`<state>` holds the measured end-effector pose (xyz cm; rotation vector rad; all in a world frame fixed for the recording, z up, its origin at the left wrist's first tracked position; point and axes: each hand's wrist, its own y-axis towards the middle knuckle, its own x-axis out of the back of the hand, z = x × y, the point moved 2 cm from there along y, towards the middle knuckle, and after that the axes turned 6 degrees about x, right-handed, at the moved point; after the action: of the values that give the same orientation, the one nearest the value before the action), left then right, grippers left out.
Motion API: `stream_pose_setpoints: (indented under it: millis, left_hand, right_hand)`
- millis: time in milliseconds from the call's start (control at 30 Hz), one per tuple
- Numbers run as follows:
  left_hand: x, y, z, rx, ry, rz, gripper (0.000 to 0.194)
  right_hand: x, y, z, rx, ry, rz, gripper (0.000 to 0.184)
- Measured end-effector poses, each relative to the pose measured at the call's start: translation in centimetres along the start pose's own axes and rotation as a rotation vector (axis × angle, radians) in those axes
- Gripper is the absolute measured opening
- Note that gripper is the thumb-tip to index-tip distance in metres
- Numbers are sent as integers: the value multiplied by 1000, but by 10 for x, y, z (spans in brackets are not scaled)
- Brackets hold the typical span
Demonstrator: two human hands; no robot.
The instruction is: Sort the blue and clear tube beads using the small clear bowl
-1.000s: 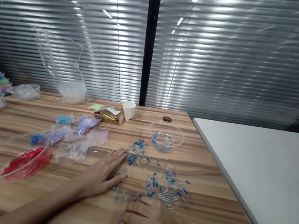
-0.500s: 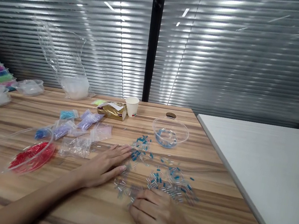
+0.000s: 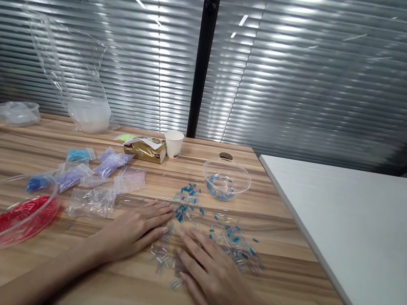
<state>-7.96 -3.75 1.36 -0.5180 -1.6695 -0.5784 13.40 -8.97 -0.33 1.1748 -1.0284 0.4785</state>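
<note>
Blue and clear tube beads (image 3: 238,244) lie scattered in loose patches on the wooden table (image 3: 125,293). My left hand (image 3: 136,227) rests flat, fingers stretched toward the left edge of the beads. Over the near patch is my right hand (image 3: 212,276), palm down with its fingers extended; what lies beneath it is hidden. The two hands are close but apart. Beyond the beads stands a clear round bowl (image 3: 226,179) with blue beads in its bottom. On the left, another clear bowl (image 3: 20,221) holds red pieces.
Small bags with purple (image 3: 113,163), light blue and clear contents lie left of the beads. Behind them are a gold packet (image 3: 145,149), a paper cup (image 3: 174,143) and a large clear bag (image 3: 91,110). A white table (image 3: 332,221) adjoins on the right.
My right hand has moved forward and its curled fingers have straightened out over the beads. The left hand has stayed nearly in place. The whole view has shifted slightly.
</note>
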Motion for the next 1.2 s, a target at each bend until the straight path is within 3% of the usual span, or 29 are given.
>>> stream_pose_setpoints:
  millis: [133,400,600,767,867,1033,1200]
  left_hand:
    - [0,1,-5,-32,9,-10,42]
    - [-5,-2,-14,-149,-10,24,44]
    - [-9,-2,-13,-194,-24,-13,48]
    - [-7,-1,-16,-202,-43,-47,47]
    - [-6,0,-13,-118,-28,-116,45]
    - [-6,-3,-2,69,-16,-217,46]
    - [-6,-4,-1,85,-27,-211,45]
  right_hand:
    - [-5,-8,1,-94,-36,50,34]
    - [0,-11,2,-92,-30,-3,35]
    - [5,-3,2,-65,-61,53,38]
    - [7,-5,-6,-115,-29,-71,31]
    - [11,0,-19,-104,25,-101,23]
    - [17,33,-48,-104,113,93,16]
    - [11,58,-63,-68,210,246,16]
